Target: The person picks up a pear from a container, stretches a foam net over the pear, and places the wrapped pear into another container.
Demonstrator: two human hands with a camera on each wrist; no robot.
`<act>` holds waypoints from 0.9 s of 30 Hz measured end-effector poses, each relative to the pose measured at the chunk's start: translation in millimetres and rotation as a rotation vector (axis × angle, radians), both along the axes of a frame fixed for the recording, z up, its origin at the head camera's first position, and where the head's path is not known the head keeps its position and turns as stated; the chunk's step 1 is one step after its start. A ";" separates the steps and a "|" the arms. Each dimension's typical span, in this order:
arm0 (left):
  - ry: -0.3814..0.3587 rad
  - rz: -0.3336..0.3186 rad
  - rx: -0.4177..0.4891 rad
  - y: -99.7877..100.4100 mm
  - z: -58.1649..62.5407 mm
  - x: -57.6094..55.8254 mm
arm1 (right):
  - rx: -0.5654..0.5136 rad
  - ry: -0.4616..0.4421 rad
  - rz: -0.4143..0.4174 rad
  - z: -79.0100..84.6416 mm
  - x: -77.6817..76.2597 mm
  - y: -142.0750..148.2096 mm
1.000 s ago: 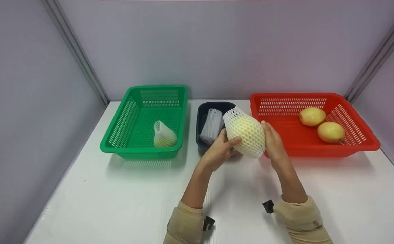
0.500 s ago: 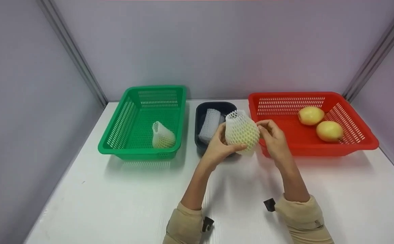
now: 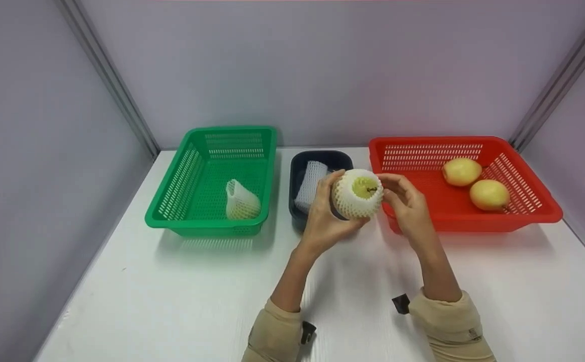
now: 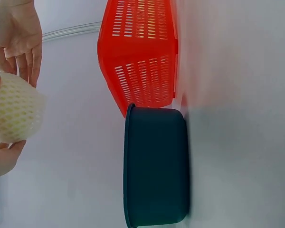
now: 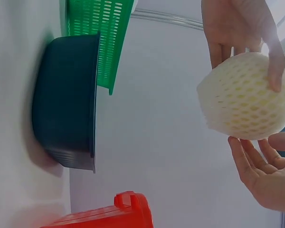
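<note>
A yellow pear (image 3: 365, 187) in a white foam net (image 3: 357, 208) is held up in front of the dark blue bin, its stem end showing through the net's opening. My left hand (image 3: 322, 223) grips it from the left, thumb beneath and fingers curled round the far side. On the other side my right hand (image 3: 412, 211) pinches the net near its opening with thumb and forefinger. Its other fingers (image 5: 251, 159) lie close along the net in the right wrist view. Behind, the dark blue bin (image 3: 298, 218) contains folded foam nets (image 3: 312, 183).
To the left stands a green basket (image 3: 204, 223) with one netted pear (image 3: 243, 203) in it. A red basket (image 3: 453, 223) at the right carries two bare pears (image 3: 462, 172). Both baskets and the bin stand along the back wall on a white table (image 3: 186, 301).
The held pear has been turned so its stem end faces the head camera; the net's long loose end no longer shows. My right hand has gone from a flat touch to a fingertip pinch.
</note>
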State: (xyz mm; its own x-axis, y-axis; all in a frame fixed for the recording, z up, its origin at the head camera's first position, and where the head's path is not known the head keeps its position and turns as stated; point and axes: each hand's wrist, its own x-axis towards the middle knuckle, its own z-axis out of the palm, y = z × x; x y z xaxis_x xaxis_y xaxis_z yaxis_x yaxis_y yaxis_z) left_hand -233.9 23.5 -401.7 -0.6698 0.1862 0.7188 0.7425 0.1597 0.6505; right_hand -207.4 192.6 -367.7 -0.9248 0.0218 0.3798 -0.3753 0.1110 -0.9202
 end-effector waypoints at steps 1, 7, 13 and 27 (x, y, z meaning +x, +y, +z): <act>0.022 0.002 0.002 0.0 -0.2 -0.5 | -0.002 0.010 0.006 0.1 0.1 -0.1; 0.081 0.022 0.026 0.2 0.5 -1.6 | 0.005 0.065 0.036 0.6 -0.3 -1.6; -0.024 0.004 0.102 -1.4 16.6 10.5 | 0.033 0.114 0.079 0.2 0.6 -2.7; -0.716 -0.247 0.275 -8.8 14.8 6.2 | 0.331 0.152 0.079 24.8 24.4 -23.8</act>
